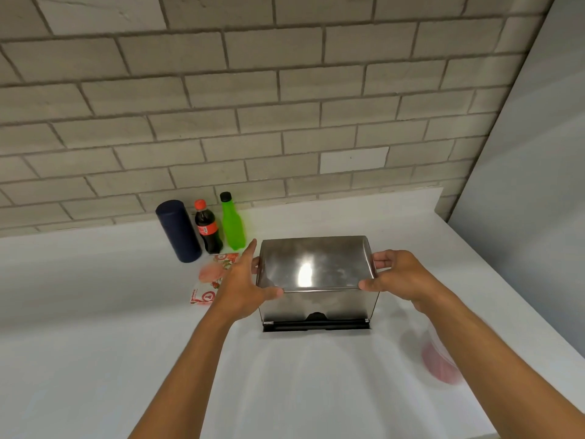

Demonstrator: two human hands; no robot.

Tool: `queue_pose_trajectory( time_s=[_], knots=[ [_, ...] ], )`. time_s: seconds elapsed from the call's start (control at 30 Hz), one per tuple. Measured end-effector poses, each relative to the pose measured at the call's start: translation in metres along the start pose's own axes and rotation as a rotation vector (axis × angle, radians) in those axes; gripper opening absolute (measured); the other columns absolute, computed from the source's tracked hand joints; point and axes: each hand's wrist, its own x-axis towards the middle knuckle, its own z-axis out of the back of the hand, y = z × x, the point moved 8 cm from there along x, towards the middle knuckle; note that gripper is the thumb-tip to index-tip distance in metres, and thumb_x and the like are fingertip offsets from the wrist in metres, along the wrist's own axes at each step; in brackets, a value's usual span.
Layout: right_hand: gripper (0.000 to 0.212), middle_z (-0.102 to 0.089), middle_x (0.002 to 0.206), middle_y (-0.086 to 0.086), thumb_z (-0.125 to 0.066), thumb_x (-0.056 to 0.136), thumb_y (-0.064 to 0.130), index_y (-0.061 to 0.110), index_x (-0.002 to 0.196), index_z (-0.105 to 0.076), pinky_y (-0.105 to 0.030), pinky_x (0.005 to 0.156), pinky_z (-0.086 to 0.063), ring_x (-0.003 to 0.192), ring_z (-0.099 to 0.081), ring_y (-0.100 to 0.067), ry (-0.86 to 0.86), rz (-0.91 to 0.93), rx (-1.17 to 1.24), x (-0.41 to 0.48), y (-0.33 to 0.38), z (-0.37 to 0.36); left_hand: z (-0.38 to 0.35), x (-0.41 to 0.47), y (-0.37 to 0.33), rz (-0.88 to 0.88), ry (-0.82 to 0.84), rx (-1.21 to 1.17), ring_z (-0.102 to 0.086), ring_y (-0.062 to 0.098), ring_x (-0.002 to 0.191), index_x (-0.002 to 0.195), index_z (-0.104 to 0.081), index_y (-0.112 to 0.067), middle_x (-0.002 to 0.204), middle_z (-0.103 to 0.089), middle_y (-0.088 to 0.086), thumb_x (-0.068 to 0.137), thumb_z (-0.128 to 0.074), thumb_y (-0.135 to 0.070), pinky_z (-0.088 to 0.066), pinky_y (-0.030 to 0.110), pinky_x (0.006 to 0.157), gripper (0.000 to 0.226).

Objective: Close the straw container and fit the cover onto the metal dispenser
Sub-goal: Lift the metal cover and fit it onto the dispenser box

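A shiny metal dispenser (316, 307) stands on the white counter with a black base strip along its front. Its curved metal cover (313, 263) sits on top of the box. My left hand (243, 282) grips the cover's left end, thumb on the front edge. My right hand (397, 275) grips the cover's right end the same way. A dark blue cylindrical container (179, 231) stands upright at the back left, its top on.
A cola bottle (207, 228) and a green bottle (232, 223) stand by the brick wall. Red and white packets (210, 278) lie left of the dispenser. A blurred clear bag with red contents (440, 364) lies at the right. The counter (79, 312) ends near a grey wall.
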Motion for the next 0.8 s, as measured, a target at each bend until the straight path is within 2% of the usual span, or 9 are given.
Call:
queue_pose_trajectory(
  time_s=[0.13, 0.33, 0.47, 0.6, 0.73, 0.8],
  knots=[
    [0.065, -0.067, 0.115, -0.002, -0.095, 0.067, 0.005, 0.01, 0.125, -0.065, -0.03, 0.09, -0.055, 0.104, -0.068, -0.016, 0.017, -0.005, 0.003, 0.003, 0.002, 0.001, -0.001, 0.003, 0.0, -0.008, 0.024, 0.053, -0.049, 0.018, 0.14, 0.165, -0.014, -0.031, 0.155, -0.051, -0.003, 0.07, -0.098, -0.034, -0.042, 0.031, 0.103, 0.127],
    [0.066, -0.069, 0.119, -0.009, -0.096, 0.065, 0.003, 0.008, 0.124, -0.066, -0.036, 0.094, -0.059, 0.108, -0.069, -0.022, 0.051, -0.025, -0.034, 0.007, 0.004, 0.002, -0.004, 0.002, 0.002, -0.015, 0.05, 0.096, -0.049, 0.018, 0.14, 0.165, -0.014, -0.031, 0.154, -0.051, -0.002, 0.076, -0.094, -0.036, -0.042, 0.028, 0.102, 0.12],
    [0.064, -0.069, 0.113, -0.005, -0.096, 0.065, 0.003, 0.009, 0.122, -0.066, -0.033, 0.089, -0.06, 0.099, -0.07, -0.017, 0.056, -0.031, -0.067, 0.007, 0.0, 0.0, -0.005, 0.0, 0.001, -0.007, 0.051, 0.131, -0.044, 0.023, 0.142, 0.164, -0.012, -0.036, 0.154, -0.048, 0.002, 0.079, -0.091, -0.039, -0.045, 0.042, 0.11, 0.116],
    [0.064, -0.068, 0.115, -0.004, -0.095, 0.066, 0.002, 0.011, 0.122, -0.065, -0.036, 0.093, -0.059, 0.104, -0.069, -0.019, 0.054, -0.026, -0.083, 0.007, 0.0, -0.001, -0.007, -0.002, -0.002, -0.042, 0.043, 0.201, -0.045, 0.024, 0.135, 0.162, -0.013, -0.042, 0.146, -0.051, 0.002, 0.085, -0.085, -0.041, -0.046, 0.038, 0.099, 0.106],
    [0.064, -0.067, 0.117, -0.003, -0.095, 0.067, 0.003, 0.012, 0.124, -0.065, -0.038, 0.095, -0.059, 0.109, -0.067, -0.021, 0.053, -0.026, -0.085, 0.007, -0.001, -0.001, -0.01, -0.004, -0.003, -0.048, 0.047, 0.26, -0.043, 0.026, 0.137, 0.164, -0.015, -0.038, 0.149, -0.048, 0.003, 0.09, -0.079, -0.042, -0.046, 0.041, 0.106, 0.098],
    [0.064, -0.066, 0.12, -0.004, -0.095, 0.068, 0.003, 0.013, 0.124, -0.064, -0.038, 0.095, -0.058, 0.113, -0.066, -0.022, 0.051, -0.027, -0.078, 0.007, -0.001, -0.001, -0.011, -0.005, -0.004, -0.055, 0.04, 0.273, -0.042, 0.026, 0.138, 0.163, -0.017, -0.036, 0.149, -0.049, 0.003, 0.091, -0.078, -0.042, -0.043, 0.038, 0.104, 0.095]
  ],
)
